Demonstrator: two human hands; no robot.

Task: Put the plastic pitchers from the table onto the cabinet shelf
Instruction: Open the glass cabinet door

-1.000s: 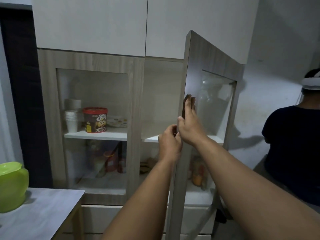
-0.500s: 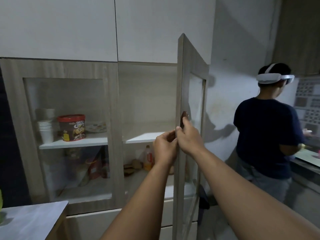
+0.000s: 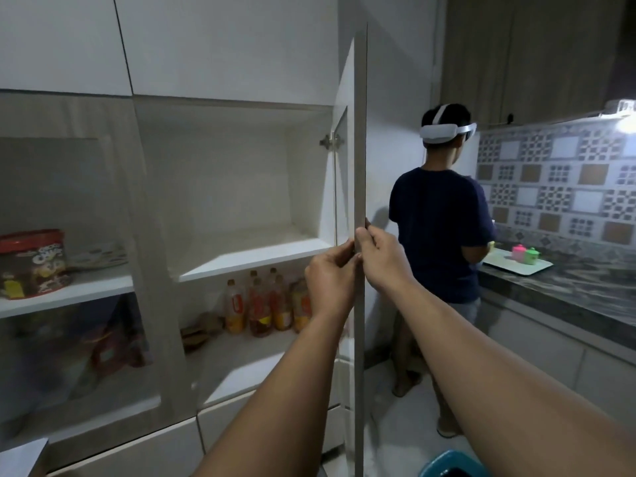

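Note:
The right cabinet door (image 3: 360, 139) stands wide open, edge-on to me. My left hand (image 3: 331, 277) and my right hand (image 3: 382, 256) both grip its free edge at mid height, one on each side. Behind the door the white upper shelf (image 3: 247, 258) of the cabinet lies bare. No pitcher is in view; only a corner of the table (image 3: 20, 457) shows at the bottom left.
Several bottles (image 3: 265, 304) stand on the lower shelf. A red snack tub (image 3: 32, 263) sits behind the closed left glass door. A person (image 3: 438, 235) in a headset stands at the counter (image 3: 557, 287) on the right. A blue bin (image 3: 451, 464) is on the floor.
The door has swung further open, from angled to edge-on, with both hands on it. My view has turned right; the green pitcher and most of the table have left the frame.

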